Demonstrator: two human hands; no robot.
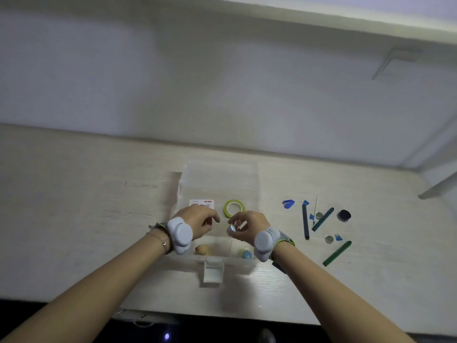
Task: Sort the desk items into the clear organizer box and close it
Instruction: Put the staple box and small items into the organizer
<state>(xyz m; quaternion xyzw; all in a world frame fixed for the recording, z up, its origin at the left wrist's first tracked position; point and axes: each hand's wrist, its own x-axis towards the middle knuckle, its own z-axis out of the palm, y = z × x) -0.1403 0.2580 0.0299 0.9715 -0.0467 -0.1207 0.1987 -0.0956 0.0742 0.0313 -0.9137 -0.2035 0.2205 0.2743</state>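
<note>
Two hands hover over the clear organizer box [217,184] at the middle of the desk [74,194]. Its lid stands open at the far side, its long axis runs near to far, and its latch tab [212,271] points at the near edge. The right hand [247,226] pinches a small round clear piece [233,229], glassy and catching the light, just above the box's near half. The left hand [197,220] hangs beside it with fingers loosely curled, gripping nothing I can make out. Both wrists carry pale grey rounded bands.

Inside the box sit a green tape roll [233,207], a flat ring tilted up, a white card with red print [201,203], a tan lump [204,249] and a small blue thing [247,254], both blurred through the plastic.

Well to the right lie the loose bits: a blue staple remover [288,203], a dark pen [305,222] lying near to far, two green pens [322,219] slanting up to the right, a dark round cap-like object [344,215] and two more small clear rounds [329,239].

Pale wood grain on the desk, smooth and matte, with a plain whitish wall [222,82] behind and dim light all round.
</note>
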